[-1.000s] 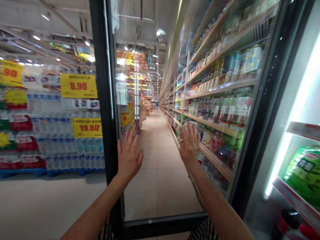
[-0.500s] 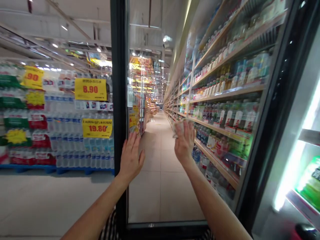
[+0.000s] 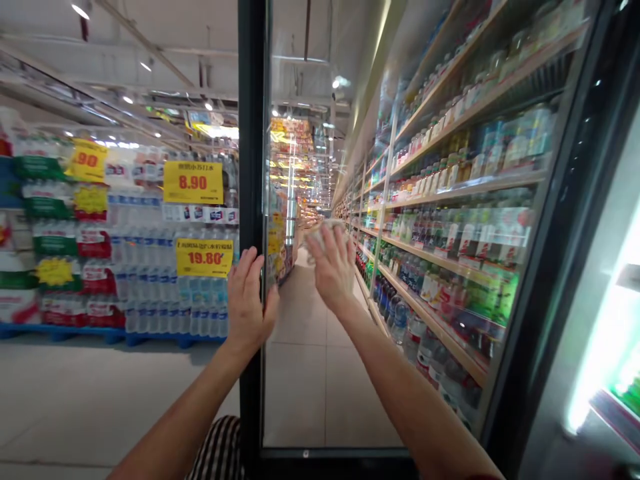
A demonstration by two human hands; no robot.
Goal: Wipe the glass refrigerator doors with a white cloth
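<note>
A tall glass door (image 3: 295, 393) with a black frame (image 3: 251, 140) stands in front of me. My left hand (image 3: 247, 303) wraps round the left upright of that frame, fingers on the outer side and thumb towards the glass. Against the pane, my right hand (image 3: 336, 277) presses a pale, crumpled cloth (image 3: 314, 241). The cloth shows past the fingertips, and the palm hides the rest of it. Both forearms reach up from the bottom of the view.
Seen in the glass are long shelves of bottles (image 3: 450, 247) and an aisle. At left, packs of bottled water (image 3: 145, 280) are stacked on blue pallets (image 3: 187, 340) under yellow price signs (image 3: 193, 182). A bright light strip (image 3: 595, 347) glows inside the cooler at right.
My right hand has moved left across the glass with the cloth. My left hand has shifted from the pane's edge to a hold round the frame. The view has turned slightly left.
</note>
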